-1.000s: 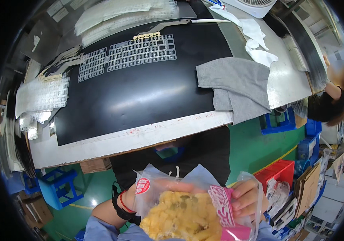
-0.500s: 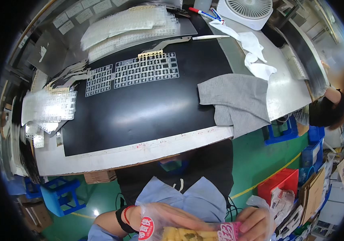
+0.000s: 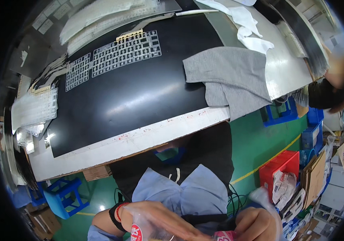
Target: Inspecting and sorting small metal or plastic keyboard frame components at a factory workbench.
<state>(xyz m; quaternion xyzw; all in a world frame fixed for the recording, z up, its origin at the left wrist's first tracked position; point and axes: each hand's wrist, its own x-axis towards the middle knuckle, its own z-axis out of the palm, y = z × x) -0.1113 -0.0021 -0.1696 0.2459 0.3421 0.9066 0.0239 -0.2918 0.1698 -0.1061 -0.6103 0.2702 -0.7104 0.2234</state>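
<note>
Close to my body at the lower edge, both hands hold a clear plastic food bag (image 3: 137,229) with red and pink printed labels. My left hand (image 3: 166,220) reaches across behind the film, a black band and a red bracelet at its wrist; its fingertips run out of view. My right hand (image 3: 256,225) has its fingers curled closed on the bag's other end, beside the pink label. Most of the bag and its contents are cut off by the picture's edge.
A workbench carries a black mat (image 3: 127,96), perforated keyboard plates (image 3: 127,54), stacked translucent sheets (image 3: 99,20) and a folded grey cloth (image 3: 228,76). Blue stools (image 3: 65,197) and a red crate (image 3: 278,168) stand on the floor. Another person (image 3: 332,88) is at far right.
The view has tilted and shifted, so the bench sits higher. The bag has dropped lower; the yellow food seen in it before is now mostly out of view. Both hands still hold it.
</note>
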